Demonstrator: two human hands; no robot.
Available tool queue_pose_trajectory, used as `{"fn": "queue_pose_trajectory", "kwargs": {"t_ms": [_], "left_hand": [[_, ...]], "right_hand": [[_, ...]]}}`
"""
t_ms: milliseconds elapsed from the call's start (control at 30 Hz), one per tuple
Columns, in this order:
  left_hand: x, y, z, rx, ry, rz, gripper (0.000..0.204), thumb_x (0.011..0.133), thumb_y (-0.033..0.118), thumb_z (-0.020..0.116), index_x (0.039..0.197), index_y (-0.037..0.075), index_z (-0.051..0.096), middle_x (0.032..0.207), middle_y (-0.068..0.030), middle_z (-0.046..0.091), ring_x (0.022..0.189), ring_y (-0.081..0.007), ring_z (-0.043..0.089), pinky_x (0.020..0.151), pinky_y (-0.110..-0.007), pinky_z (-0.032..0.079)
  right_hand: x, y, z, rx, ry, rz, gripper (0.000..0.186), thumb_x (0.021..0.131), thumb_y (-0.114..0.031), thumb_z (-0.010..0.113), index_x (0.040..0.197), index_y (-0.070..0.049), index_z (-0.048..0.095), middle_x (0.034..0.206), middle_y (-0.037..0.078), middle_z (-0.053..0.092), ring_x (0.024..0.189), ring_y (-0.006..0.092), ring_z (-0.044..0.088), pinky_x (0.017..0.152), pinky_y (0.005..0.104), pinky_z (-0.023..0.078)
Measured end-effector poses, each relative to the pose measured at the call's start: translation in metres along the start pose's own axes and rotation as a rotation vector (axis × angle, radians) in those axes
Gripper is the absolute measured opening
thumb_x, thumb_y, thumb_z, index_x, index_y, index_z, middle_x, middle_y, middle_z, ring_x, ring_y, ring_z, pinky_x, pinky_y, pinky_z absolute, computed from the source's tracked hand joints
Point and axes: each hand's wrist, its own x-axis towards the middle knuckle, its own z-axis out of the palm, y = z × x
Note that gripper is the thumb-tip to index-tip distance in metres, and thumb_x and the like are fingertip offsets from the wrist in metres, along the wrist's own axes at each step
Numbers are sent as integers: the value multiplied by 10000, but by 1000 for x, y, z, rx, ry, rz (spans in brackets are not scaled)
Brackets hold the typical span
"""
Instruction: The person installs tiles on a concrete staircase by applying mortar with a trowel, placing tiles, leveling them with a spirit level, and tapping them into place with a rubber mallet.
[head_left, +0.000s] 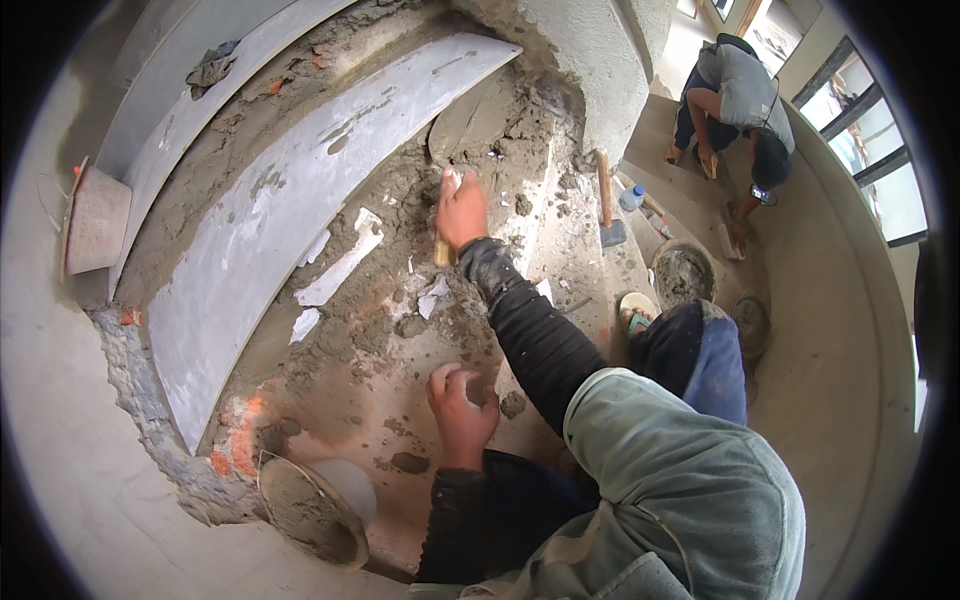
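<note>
My right hand (pixel 462 212) is closed round the wooden handle of a trowel (pixel 444 252). The trowel's grey blade (pixel 462 128) lies against wet mortar (pixel 525 130) near the foot of the rough wall. Lower and nearer, my left hand (pixel 464 418) is held over the dusty step with its fingers curled but apart, and I see nothing in it. Left of my right hand, a long grey slab (pixel 300 190) rests on a mortar bed, its face smeared in places. Torn white scraps (pixel 345 262) are scattered between the slab and my hands.
A mortar bucket (pixel 320 515) tilts at the near left; another bucket (pixel 98 220) stands far left. Right of my arm are a hammer (pixel 606 205), a blue-capped bottle (pixel 632 197) and a mortar tub (pixel 685 272). Another person (pixel 745 110) crouches at the far right.
</note>
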Motion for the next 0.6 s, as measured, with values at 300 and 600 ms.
{"fn": "queue_pose_trajectory", "kwargs": {"t_ms": [300, 600], "left_hand": [[11, 6, 3, 52, -22, -62, 277, 662, 24, 754, 911, 15, 632, 1093, -182, 568, 1025, -387, 563, 886, -440, 463], [7, -3, -3, -2, 38, -77, 279, 671, 64, 732, 937, 74, 648, 1127, -134, 554, 1079, -366, 524, 946, -463, 422]], "right_hand": [[-117, 20, -23, 128, -362, 155, 326, 1058, -349, 417, 1026, -26, 443, 703, 149, 599, 625, 258, 651, 489, 414, 522], [-51, -39, 19, 495, -308, 437, 252, 1052, -260, 465, 1059, -15, 407, 706, 74, 542, 510, 179, 571, 404, 344, 519]]}}
